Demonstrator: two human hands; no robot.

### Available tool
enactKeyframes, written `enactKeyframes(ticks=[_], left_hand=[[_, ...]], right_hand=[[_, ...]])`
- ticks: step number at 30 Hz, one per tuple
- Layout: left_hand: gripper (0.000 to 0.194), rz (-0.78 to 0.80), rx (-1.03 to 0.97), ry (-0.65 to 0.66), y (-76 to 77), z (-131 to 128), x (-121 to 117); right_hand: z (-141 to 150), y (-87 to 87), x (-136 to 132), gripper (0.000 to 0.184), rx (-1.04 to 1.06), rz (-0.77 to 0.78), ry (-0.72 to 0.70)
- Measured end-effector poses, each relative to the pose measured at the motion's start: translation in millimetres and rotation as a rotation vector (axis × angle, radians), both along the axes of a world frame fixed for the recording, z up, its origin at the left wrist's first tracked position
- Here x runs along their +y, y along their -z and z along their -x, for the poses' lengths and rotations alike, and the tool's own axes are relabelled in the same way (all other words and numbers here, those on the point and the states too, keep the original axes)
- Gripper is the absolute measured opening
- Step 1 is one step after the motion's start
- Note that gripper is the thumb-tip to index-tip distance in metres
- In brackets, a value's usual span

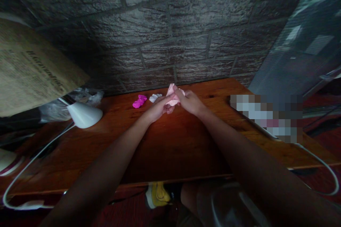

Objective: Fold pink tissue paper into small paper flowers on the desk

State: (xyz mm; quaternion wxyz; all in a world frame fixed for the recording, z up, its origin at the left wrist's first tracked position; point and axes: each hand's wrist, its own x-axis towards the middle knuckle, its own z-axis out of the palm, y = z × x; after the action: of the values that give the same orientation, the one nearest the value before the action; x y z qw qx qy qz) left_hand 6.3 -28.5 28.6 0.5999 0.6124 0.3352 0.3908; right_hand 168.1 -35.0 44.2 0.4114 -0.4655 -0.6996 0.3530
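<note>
Both my hands are closed on a crumpled pale pink cloth (172,92) above the back part of the wooden table. My left hand (160,108) pinches its left and lower side, and my right hand (191,102) grips its right side with the thumb on top. The cloth's exact kind cannot be made out. Just left of my hands, a white crumpled cloth (155,98) lies on the table, partly close behind my left hand. Farther left is a bunched bright magenta cloth (139,101).
A lamp with a white base (84,114) and a brown printed paper shade (37,67) stands at left, near a clear plastic bag (89,95). White cables (34,158) trail off both sides of the wooden table (173,152). A stone-patterned wall (160,32) rises behind; a pixelated object (266,118) lies at right.
</note>
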Motion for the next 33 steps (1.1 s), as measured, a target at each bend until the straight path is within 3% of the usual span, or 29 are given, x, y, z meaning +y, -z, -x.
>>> enactKeyframes(ticks=[6, 11, 17, 22, 27, 33], left_hand=[[0.049, -0.117, 0.161, 0.071, -1.6, 9.5, -1.0], [0.057, -0.275, 0.338, 0.047, -3.2, 14.8, -2.5], [0.063, -0.195, 0.190, 0.011, 5.6, 3.6, -0.3], [0.068, -0.109, 0.107, -0.053, 10.4, -1.7, 2.4], [0.065, -0.187, 0.146, -0.111, 5.9, -3.5, 0.4], [0.061, -0.243, 0.222, -0.069, 6.6, 3.4, 3.1]], right_hand=[[-2.5, -3.2, -4.1, 0.075, 0.074, 0.132, -0.083], [-2.1, -0.6, -0.9, 0.071, 0.039, 0.111, -0.109], [-2.0, -4.6, -0.1, 0.057, 0.005, -0.019, 0.016], [-1.8, -3.1, 1.7, 0.055, -0.010, -0.038, -0.019], [-0.2, 1.6, 3.2, 0.047, -0.069, -0.093, 0.203], [-2.5, 6.8, 8.3, 0.050, -0.064, -0.116, 0.146]])
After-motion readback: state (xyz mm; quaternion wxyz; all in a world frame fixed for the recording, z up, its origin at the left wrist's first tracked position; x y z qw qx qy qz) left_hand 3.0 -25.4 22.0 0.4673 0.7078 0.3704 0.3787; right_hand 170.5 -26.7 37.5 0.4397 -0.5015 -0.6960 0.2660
